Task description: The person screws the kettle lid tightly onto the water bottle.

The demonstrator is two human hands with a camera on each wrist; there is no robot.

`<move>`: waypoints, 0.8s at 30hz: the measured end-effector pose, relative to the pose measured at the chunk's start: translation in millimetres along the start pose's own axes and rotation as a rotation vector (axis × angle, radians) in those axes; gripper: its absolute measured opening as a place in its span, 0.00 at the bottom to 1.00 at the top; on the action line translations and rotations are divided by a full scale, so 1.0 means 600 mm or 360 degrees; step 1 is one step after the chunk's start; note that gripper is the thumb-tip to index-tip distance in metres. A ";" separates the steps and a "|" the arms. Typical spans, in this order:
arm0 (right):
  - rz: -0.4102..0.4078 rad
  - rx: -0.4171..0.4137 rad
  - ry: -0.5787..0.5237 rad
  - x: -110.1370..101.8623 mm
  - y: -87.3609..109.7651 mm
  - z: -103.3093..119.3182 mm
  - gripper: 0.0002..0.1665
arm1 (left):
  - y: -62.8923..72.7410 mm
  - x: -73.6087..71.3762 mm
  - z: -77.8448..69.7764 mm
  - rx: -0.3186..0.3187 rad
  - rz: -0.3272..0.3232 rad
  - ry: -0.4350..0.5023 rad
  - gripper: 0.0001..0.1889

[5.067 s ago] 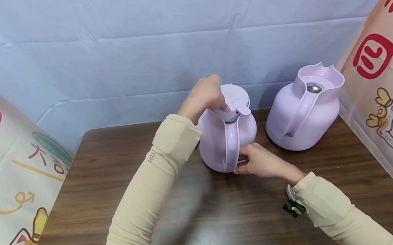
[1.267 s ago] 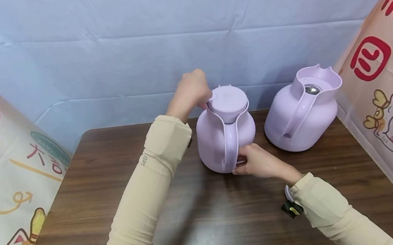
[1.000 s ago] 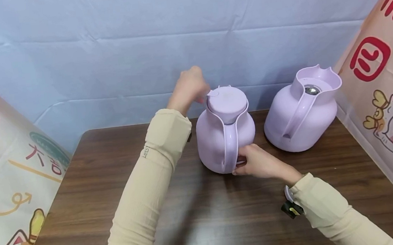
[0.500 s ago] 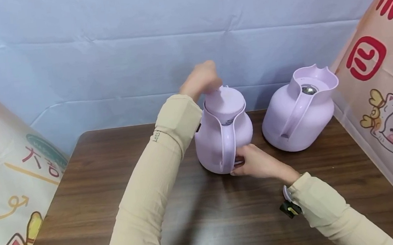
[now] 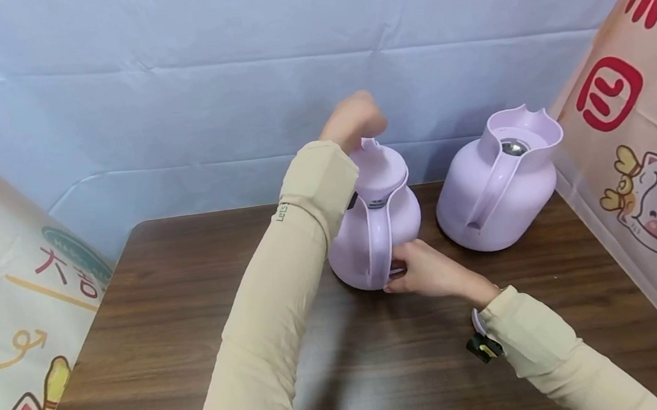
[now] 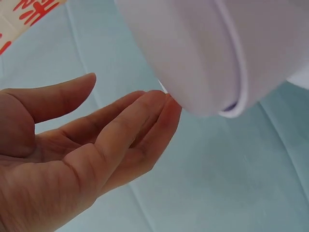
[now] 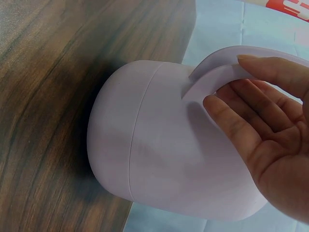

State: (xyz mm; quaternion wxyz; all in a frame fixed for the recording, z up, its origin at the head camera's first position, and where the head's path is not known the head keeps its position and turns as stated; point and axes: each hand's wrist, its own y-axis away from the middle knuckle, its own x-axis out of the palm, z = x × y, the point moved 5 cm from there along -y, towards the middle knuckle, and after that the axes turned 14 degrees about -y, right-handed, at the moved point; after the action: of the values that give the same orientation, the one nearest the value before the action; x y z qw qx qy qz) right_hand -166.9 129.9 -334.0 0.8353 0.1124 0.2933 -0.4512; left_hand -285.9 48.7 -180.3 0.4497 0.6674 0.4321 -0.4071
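A lilac thermos jug (image 5: 402,217) stands upright on the wooden table, its handle toward me. The round lid (image 5: 381,167) sits in its neck. My left hand (image 5: 354,119) is at the lid's far side, over its tab. In the left wrist view, the fingertips (image 6: 166,99) touch the lid's edge while the thumb stands apart from it. My right hand (image 5: 425,268) holds the lower part of the handle (image 7: 219,79), with its thumb on the outside and other fingers bent inside the loop.
A second lilac thermos jug (image 5: 491,208), lidless with its silvery mouth showing, stands to the right. Pale blue cloth (image 5: 204,111) hangs behind the table (image 5: 166,315). Printed cartoon panels stand on the left (image 5: 28,317) and right (image 5: 647,151).
The lid has turned in the jug's neck: its tab, at front right and then at left, is now at the back. My left hand moved right with it. The right hand keeps its hold.
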 end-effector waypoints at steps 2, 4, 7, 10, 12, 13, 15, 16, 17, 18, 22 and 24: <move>0.0001 -0.0007 -0.0001 0.000 -0.001 0.000 0.15 | -0.003 -0.001 -0.002 -0.0016 0.0010 0.0057 0.05; 0.0007 -0.0015 -0.0010 0.001 -0.002 0.000 0.15 | -0.005 -0.002 -0.004 -0.0039 0.0025 0.0093 0.06; 0.0010 -0.0020 -0.0017 0.002 -0.004 0.000 0.15 | -0.006 -0.004 -0.007 -0.0054 0.0018 0.0066 0.06; 0.0009 -0.0032 -0.0016 0.003 -0.004 0.000 0.14 | -0.003 -0.004 -0.014 -0.0025 0.0000 -0.0062 0.06; 0.0009 -0.0040 -0.0018 0.004 -0.005 0.000 0.14 | -0.002 -0.005 -0.018 0.0002 -0.0016 -0.0141 0.08; 0.0010 -0.0043 -0.0019 0.004 -0.005 -0.001 0.14 | -0.003 -0.005 -0.020 0.0016 -0.0022 -0.0182 0.09; 0.0010 -0.0045 -0.0020 0.004 -0.005 -0.001 0.14 | -0.003 -0.003 -0.022 0.0015 -0.0017 -0.0178 0.09; 0.0009 -0.0046 -0.0016 0.004 -0.005 -0.001 0.14 | -0.004 -0.003 -0.024 0.0007 -0.0012 -0.0165 0.08; 0.0008 -0.0046 -0.0016 0.005 -0.005 -0.001 0.14 | -0.004 -0.002 -0.025 0.0003 -0.0006 -0.0162 0.08; 0.0006 -0.0045 -0.0012 0.005 -0.005 -0.001 0.14 | -0.005 -0.001 -0.026 0.0001 0.0000 -0.0155 0.07; 0.0007 -0.0044 -0.0020 0.006 -0.006 -0.002 0.14 | -0.007 0.005 -0.033 -0.0010 0.0052 -0.0087 0.06; 0.0004 -0.0043 -0.0030 0.007 -0.006 -0.002 0.14 | -0.007 0.009 -0.038 0.0011 0.0077 -0.0075 0.08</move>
State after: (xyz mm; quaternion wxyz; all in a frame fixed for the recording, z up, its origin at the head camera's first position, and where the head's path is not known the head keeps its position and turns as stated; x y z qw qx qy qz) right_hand -168.6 125.3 -337.1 0.8400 0.0971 0.2915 -0.4472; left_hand -284.7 72.3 -180.5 0.4670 0.6693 0.4037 -0.4134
